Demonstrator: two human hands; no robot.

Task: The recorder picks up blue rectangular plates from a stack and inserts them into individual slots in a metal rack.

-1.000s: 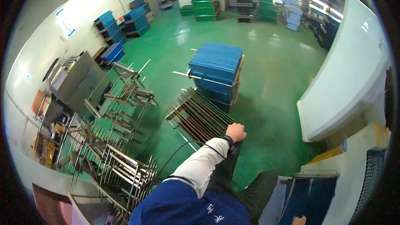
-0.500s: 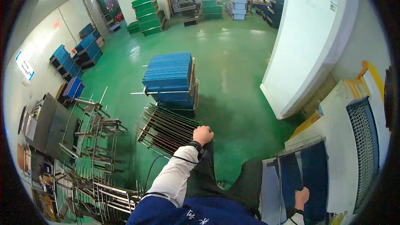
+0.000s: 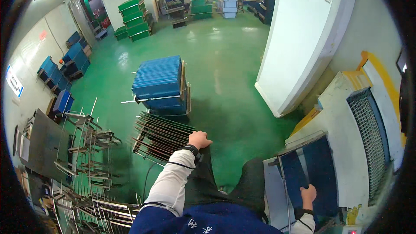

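My left hand is curled at my left knee, beside the near right corner of a low rack full of thin, dark upright slats. Its fingers are bent, and whether they grip the rack's edge or just rest there is hidden. At lower right, my right hand is closed over dark blue flat panels, at the lower end of a pale strip showing between two of them. What its fingers pinch, if anything, is too small to tell. A metal bar runs along the panels' left side.
Ahead stands a stack of blue slotted trays with metal rods sticking out left. Metal racks crowd the left. A tall white cabinet and a pale machine with a mesh belt are on the right. Green crates and two people are farther back.
The whole view has swung a little to the right, so things sit farther left in it. Both hands stay at about the same places on the rack side and the panels.
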